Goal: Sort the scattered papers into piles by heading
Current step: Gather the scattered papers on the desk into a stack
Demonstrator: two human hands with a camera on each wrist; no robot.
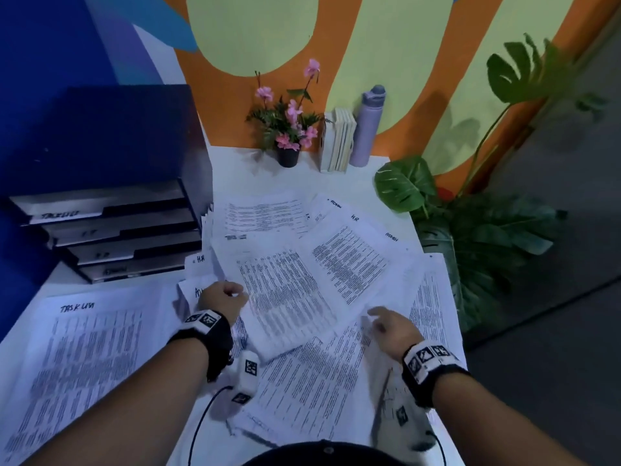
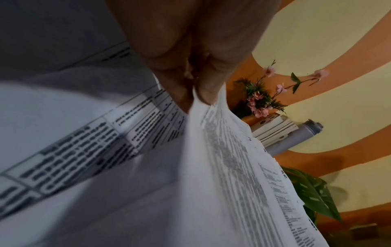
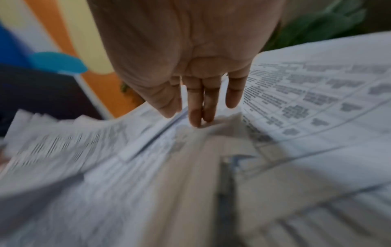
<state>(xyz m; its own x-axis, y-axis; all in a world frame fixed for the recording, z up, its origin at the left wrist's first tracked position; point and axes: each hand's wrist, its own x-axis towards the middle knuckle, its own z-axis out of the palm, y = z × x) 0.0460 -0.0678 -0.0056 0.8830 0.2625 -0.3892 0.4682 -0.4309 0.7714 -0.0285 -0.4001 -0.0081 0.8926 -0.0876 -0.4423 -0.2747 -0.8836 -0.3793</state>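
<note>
Printed sheets lie scattered and overlapping across the white desk [image 1: 235,163]; handwritten headings such as "H.R" and "ADMIN" show at their tops. My left hand [image 1: 223,299] pinches the left edge of a densely printed sheet [image 1: 285,294] in the middle of the heap; the left wrist view shows thumb and fingers closed on that sheet [image 2: 222,167]. My right hand [image 1: 386,322] hovers with straight fingers [image 3: 195,107] just touching the papers [image 3: 306,93] at the heap's right side. A "TASK LIST" sheet [image 1: 84,358] lies apart at the left front.
A dark file tray [image 1: 111,230] with labelled drawers stands at the left. At the back by the wall are a flower pot [image 1: 287,156], several books [image 1: 339,139] and a lilac bottle [image 1: 368,126]. A large leafy plant [image 1: 487,237] crowds the desk's right edge.
</note>
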